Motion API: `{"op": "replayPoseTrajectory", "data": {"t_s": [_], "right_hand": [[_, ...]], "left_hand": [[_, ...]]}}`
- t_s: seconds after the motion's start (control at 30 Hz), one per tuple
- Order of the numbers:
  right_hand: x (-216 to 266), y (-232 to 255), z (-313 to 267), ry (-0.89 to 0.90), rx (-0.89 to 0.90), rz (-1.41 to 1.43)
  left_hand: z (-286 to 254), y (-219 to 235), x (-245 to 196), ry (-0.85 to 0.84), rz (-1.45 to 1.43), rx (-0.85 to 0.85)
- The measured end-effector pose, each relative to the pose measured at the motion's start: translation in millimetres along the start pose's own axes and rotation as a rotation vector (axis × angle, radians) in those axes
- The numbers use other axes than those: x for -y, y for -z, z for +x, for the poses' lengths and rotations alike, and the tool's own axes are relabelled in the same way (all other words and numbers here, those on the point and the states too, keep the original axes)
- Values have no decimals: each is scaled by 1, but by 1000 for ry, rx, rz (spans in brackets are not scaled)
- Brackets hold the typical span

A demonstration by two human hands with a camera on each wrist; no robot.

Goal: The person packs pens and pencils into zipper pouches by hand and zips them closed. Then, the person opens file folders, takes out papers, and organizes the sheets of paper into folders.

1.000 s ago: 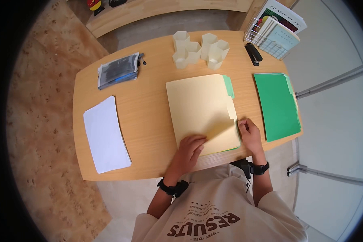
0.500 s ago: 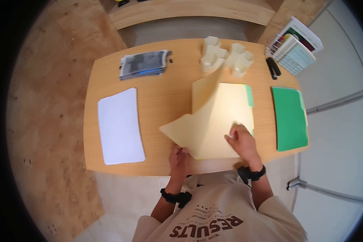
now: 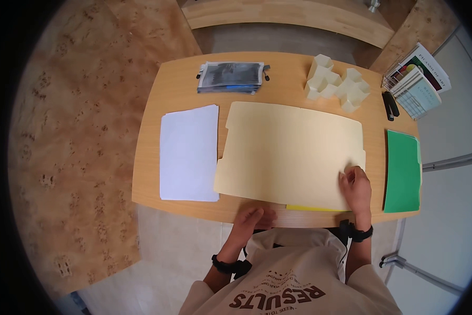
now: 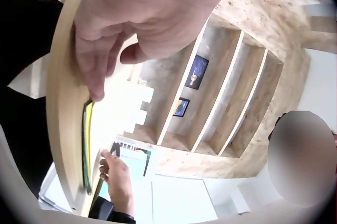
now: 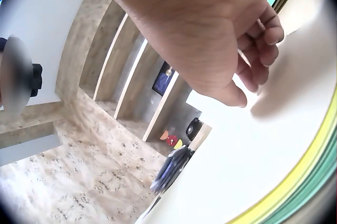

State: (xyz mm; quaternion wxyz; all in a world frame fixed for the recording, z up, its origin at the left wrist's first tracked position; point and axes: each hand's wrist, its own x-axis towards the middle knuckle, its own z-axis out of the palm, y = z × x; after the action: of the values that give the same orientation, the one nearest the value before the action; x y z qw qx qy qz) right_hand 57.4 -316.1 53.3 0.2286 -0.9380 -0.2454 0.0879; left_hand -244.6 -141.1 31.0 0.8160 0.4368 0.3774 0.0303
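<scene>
A manila folder (image 3: pixel 291 149) lies spread wide on the table, its two flaps nearly flat. Beneath its front edge shows the rim of a yellow folder (image 3: pixel 312 208), and the right wrist view adds a green folder edge (image 5: pixel 303 184) below that. My left hand (image 3: pixel 250 219) is at the table's front edge, just short of the manila folder, fingers loosely extended and holding nothing. Over the right flap is my right hand (image 3: pixel 356 190), its fingers relaxed and a little bent, with nothing in them; its shadow falls on the folder.
White paper (image 3: pixel 188 155) is stacked left of the folder; grey zip pouches (image 3: pixel 230 79) lie behind. Pale hexagonal holders (image 3: pixel 325 79), a black stapler (image 3: pixel 389 106) and a wire book rack (image 3: pixel 410 102) stand at the back right. A green folder stack (image 3: pixel 402 170) lies far right.
The manila folder, closed at first, has been swung open to the left and now lies spread out. The left hand has let go of its flap; the right hand has moved over the right flap.
</scene>
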Motion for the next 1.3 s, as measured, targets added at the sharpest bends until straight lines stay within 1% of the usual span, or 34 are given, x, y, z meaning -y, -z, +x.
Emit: {"op": "replayPoseTrajectory", "data": {"t_s": [0.03,0.07,0.1,0.13,0.17,0.2,0.27,0.3,0.37,0.4,0.47,0.5,0.53,0.6,0.67,0.7,0.73,0.83,0.9,1.13,1.2,1.23,1.3], "right_hand": [[6,1,-1,49,13,97],[12,0,-3,96,27,196],[19,-5,-4,93,35,203],[30,-12,-7,309,-10,221],[42,-18,-11,524,-57,238],[60,-18,-17,576,12,207],[89,-27,-28,681,134,231],[97,-33,-31,680,133,235],[105,-47,-36,795,168,159],[103,-54,-35,794,167,165],[97,-64,-33,777,192,132],[95,-65,-33,779,202,138],[94,-66,-31,774,211,155],[92,-66,-28,764,220,175],[91,-65,-27,757,246,206],[91,-65,-27,760,250,210],[91,-66,-27,760,244,212],[90,-65,-26,760,242,214],[88,-65,-27,761,251,213],[86,-66,-25,763,240,216],[85,-66,-25,768,239,221],[84,-66,-25,762,245,227],[84,-67,-24,759,237,243]], "left_hand": [[-5,4,-3,4,0,-7],[-10,10,-7,-26,60,34],[-14,17,-10,-54,122,74],[-17,25,-13,-45,128,67],[-17,33,-18,-249,128,-33],[-16,41,-23,-456,127,-131],[-10,61,-36,-572,236,-393],[-11,71,-46,-572,240,-394],[-12,83,-66,-552,910,-782],[-9,79,-71,-552,916,-782],[-5,71,-70,-683,1242,-822],[-2,77,-63,-576,1241,-711],[1,84,-56,-567,1244,-716],[8,95,-43,-583,1346,-728],[11,112,-38,-561,1324,-729],[9,114,-43,-544,1301,-733],[6,114,-48,-538,1304,-741],[0,105,-62,-519,1263,-695],[1,100,-62,-504,1331,-731],[3,99,-68,-456,1312,-748],[5,100,-68,-446,1373,-788],[6,104,-66,-451,1375,-791],[7,115,-65,-520,1374,-797]]}}
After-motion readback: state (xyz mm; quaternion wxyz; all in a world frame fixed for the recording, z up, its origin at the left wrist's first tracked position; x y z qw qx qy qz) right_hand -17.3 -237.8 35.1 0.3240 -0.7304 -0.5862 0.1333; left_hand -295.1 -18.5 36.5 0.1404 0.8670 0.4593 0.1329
